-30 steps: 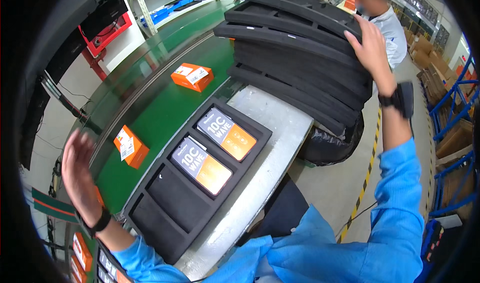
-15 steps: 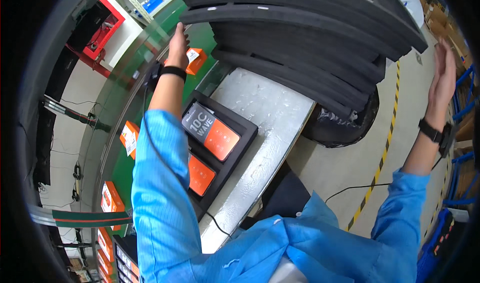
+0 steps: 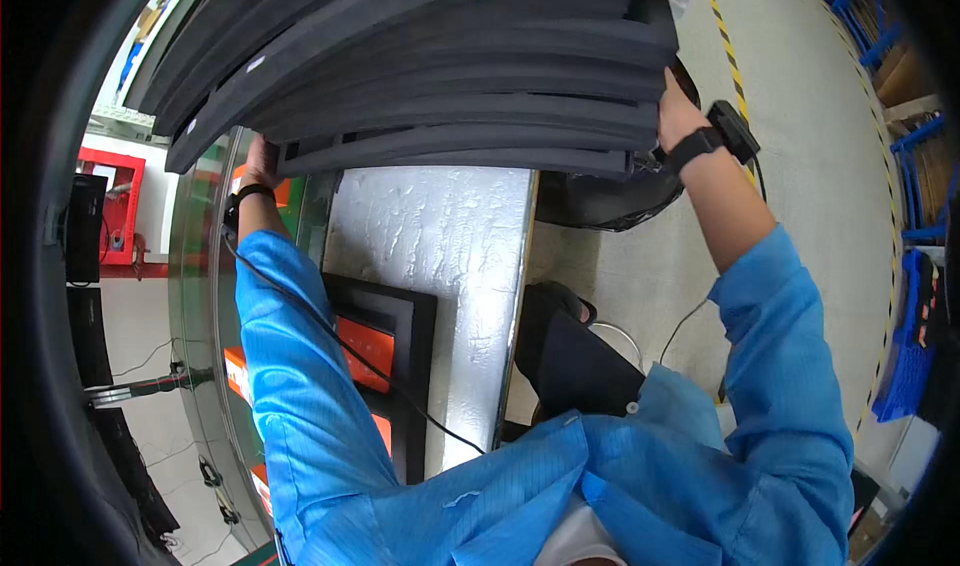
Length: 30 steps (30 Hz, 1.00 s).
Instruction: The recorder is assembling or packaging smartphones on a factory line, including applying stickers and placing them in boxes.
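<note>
A tall stack of black foam trays (image 3: 470, 76) fills the far side of the metal-topped table (image 3: 440, 236). My left hand (image 3: 262, 159) is at its left end, low down, with the fingers partly hidden by the foam. Against the right end presses my right hand (image 3: 680, 111), thumb up along the tray edges and other fingers mostly out of sight. Between them the two hands grip the stack from both sides. Nearer me, partly under my left forearm, lies a black foam tray (image 3: 425, 336) holding boxes with orange faces (image 3: 366, 354).
A green conveyor (image 3: 205, 266) with orange boxes (image 3: 238, 371) runs along the left. Behind the stack's right end is a black bag (image 3: 610, 201) on the floor. Blue racks (image 3: 915, 181) stand at far right. A thin cable (image 3: 400, 391) crosses my left arm.
Both hands were apart from the stack, the right one far out to the right. They have come in against its two ends. My view has turned, shifting the stack leftward.
</note>
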Motion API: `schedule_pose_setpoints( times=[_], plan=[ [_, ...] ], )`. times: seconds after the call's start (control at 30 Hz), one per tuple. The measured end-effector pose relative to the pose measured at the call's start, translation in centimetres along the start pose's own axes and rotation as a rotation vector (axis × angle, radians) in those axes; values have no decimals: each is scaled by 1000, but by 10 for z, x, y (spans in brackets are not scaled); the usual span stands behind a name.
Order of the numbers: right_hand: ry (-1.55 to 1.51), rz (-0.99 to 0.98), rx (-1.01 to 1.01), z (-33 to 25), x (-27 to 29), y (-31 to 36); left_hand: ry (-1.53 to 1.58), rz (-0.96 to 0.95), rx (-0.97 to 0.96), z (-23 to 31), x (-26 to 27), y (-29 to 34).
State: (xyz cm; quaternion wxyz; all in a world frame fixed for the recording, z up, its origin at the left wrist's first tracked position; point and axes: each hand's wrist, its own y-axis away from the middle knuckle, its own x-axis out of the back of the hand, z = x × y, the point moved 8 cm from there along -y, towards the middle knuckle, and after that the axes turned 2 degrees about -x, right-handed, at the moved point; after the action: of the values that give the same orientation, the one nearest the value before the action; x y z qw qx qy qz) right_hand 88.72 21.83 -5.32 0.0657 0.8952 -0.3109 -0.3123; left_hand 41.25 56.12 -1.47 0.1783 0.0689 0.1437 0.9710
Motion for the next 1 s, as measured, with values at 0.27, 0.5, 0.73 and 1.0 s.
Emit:
schedule_pose_setpoints(
  times=[0.27, 0.5, 0.73, 1.0],
  plan=[
    [-215, 109, -107, -7, 57, 58, 193, 91, 20, -15, -45, 16],
    [-167, 143, 213, -105, 182, 132, 154, 101, -154, 36, -168, 120],
    [-78, 315, 468, -212, 337, 243, -340, -270, -572, 17, -312, 149],
    [-23, 600, 443, -173, 474, 356, 115, -227, -207, -230, -451, 286]
  ],
)
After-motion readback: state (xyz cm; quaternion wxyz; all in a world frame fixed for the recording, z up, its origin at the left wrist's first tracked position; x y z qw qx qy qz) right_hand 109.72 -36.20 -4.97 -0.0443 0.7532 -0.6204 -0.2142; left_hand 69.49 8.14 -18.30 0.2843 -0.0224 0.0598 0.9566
